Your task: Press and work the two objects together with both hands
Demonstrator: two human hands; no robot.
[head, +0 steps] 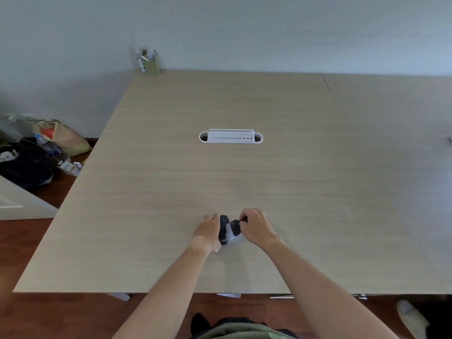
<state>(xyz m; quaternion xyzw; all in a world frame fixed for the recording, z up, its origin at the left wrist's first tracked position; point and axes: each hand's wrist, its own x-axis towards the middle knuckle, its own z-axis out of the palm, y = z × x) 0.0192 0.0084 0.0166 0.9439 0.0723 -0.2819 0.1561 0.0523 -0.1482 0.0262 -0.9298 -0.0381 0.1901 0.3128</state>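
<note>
sock: (228,231) black-and-grey, bunched between both hands, on the table (171,167) near its front edge, well short of the cable tray (230,136)
left hand: (208,232) fingers curled round the sock's left side, gripping the black part
right hand: (256,225) fingertips pinching the sock's far right end
feel: likely light, soft knit; no stiffness, folds and sags wherever unsupported; not fragile, not slippery
hold: best judged at cuff or toe end by pinch, or whole bundle in a curled palm; a one-point pinch lets the rest droop
risk: bundle may unroll if either hand loosens
other: box (150,62) at the table's far left corner, well away from the sock
</note>
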